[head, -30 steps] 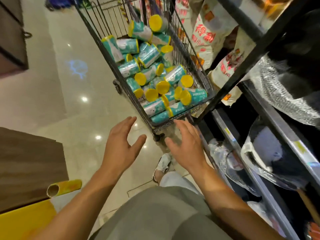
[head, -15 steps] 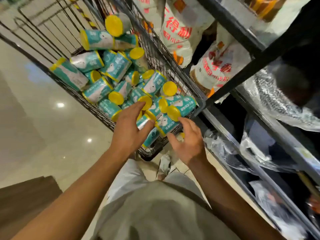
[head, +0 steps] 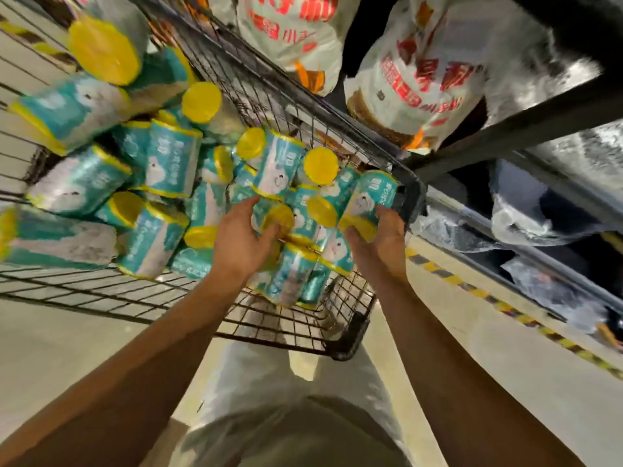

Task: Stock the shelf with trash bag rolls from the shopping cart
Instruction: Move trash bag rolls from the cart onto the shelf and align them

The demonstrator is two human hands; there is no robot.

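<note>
Trash bag rolls (head: pixel 168 163) lie heaped in the shopping cart (head: pixel 344 332), probably light, firm and slick-wrapped, best gripped around the barrel; left hand (head: pixel 241 235) and right hand (head: pixel 379 244) each curl fingers around one at the cart's near corner.

white bags (head: pixel 414 79): red chinese print, blurred; rolls (head: pixel 168 160) unreadable.

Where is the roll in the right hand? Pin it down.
In the head view, the roll lies at the near right corner of the shopping cart, against its black rim, with the right hand curled around its yellow end, beside the shelf.
</note>
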